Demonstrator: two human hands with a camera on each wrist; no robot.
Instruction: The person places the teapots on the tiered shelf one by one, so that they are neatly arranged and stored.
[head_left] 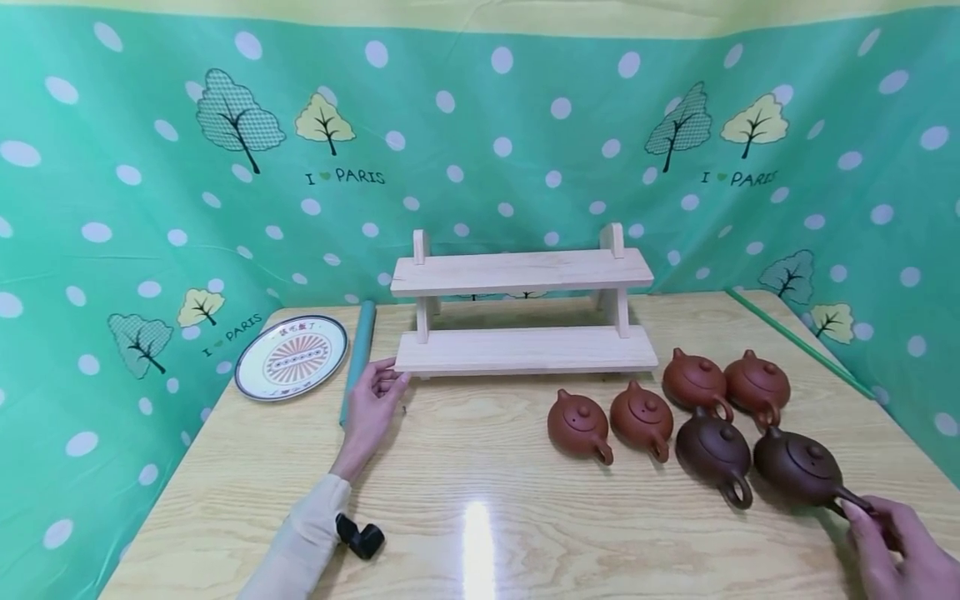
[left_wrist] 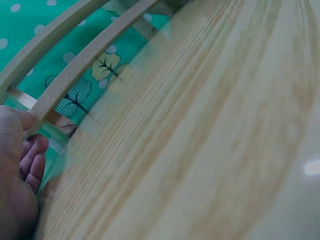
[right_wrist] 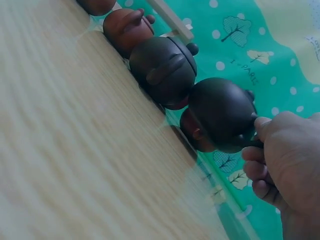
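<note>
A dark-brown teapot (head_left: 795, 467) is being pinched by its handle (head_left: 857, 500) in the right hand (head_left: 896, 550), a two-tier wooden shelf (head_left: 525, 350) by the left hand (head_left: 371, 408), apparently for steadiness.

A light wooden table (head_left: 465, 467), its grain running from side to side, carries everything; a bright streak of glare shines near the front. At the far left lies a white plate (head_left: 300, 357) with a patterned middle, and just beside it a teal roll (head_left: 359, 358). A two-tier wooden stand (head_left: 525, 350) occupies the back middle. Toward the right stand four reddish-brown teapots (head_left: 576, 429), two of them farther back, and close by a dark brown teapot (head_left: 708, 450). Whether the rightmost dark pot (head_left: 795, 468) touches the wood is hard to tell.
</note>
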